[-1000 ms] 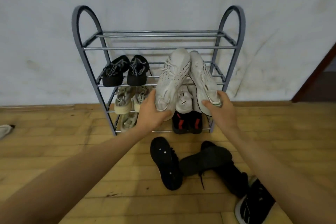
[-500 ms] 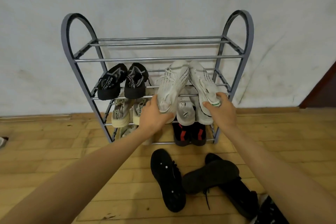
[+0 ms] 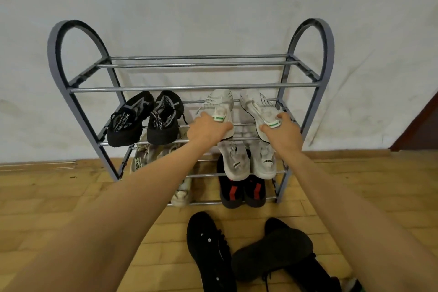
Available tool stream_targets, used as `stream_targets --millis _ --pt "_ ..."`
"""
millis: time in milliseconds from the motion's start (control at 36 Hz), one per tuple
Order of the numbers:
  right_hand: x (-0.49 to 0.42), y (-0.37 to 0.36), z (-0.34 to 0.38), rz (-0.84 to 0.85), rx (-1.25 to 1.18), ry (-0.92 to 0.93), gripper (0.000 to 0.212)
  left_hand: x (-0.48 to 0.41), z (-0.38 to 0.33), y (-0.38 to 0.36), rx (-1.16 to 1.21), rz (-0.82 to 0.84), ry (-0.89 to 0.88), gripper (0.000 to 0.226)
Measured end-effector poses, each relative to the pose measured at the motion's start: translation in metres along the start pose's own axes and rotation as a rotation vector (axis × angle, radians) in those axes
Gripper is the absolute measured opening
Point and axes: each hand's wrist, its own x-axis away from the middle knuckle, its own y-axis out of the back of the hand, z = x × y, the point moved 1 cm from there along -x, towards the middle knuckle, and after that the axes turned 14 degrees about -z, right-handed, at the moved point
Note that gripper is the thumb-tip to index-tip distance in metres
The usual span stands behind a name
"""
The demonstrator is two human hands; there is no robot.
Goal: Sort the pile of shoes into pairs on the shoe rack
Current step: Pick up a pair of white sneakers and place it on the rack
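A grey metal shoe rack [image 3: 73,61] stands against the white wall. On its second shelf, right side, two white knit sneakers rest side by side with toes to the wall. My left hand [image 3: 206,129] grips the heel of the left white sneaker [image 3: 219,104]. My right hand [image 3: 282,131] grips the heel of the right white sneaker [image 3: 257,106]. A black pair [image 3: 144,118] sits on the same shelf at the left. Loose black shoes [image 3: 246,251] lie on the floor in front of the rack.
Lower shelves hold a white pair [image 3: 251,161], a beige pair [image 3: 142,159] partly behind my left arm, a black-and-red pair [image 3: 241,192] and a pale shoe [image 3: 181,193]. The top shelf bars [image 3: 194,89] carry nothing. A dark door frame [image 3: 419,125] is at the right.
Both hands have carried the white sneakers forward and laid them flat on the second shelf, spread apart; before they were held tilted upright in front of the rack.
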Motion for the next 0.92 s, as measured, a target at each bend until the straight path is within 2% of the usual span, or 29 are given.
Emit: stream_targets --millis 250,472,694,917 --pt "-0.008 -0.010 -0.005 -0.048 0.088 0.019 0.071 0.005 -0.015 -0.024 -0.105 -0.017 -0.069 0.082" --pt "-0.014 -0.012 -0.009 -0.222 0.049 0.001 0.073 0.002 -0.028 -0.031 -0.070 -0.007 -0.087 0.085" --pt "-0.015 -0.016 -0.019 -0.131 0.083 0.009 0.084 0.004 -0.035 -0.037 -0.093 0.057 -0.087 0.095" --pt "-0.012 -0.010 -0.030 0.018 -0.020 0.054 0.077 0.010 -0.027 -0.036 -0.017 0.125 -0.114 0.095"
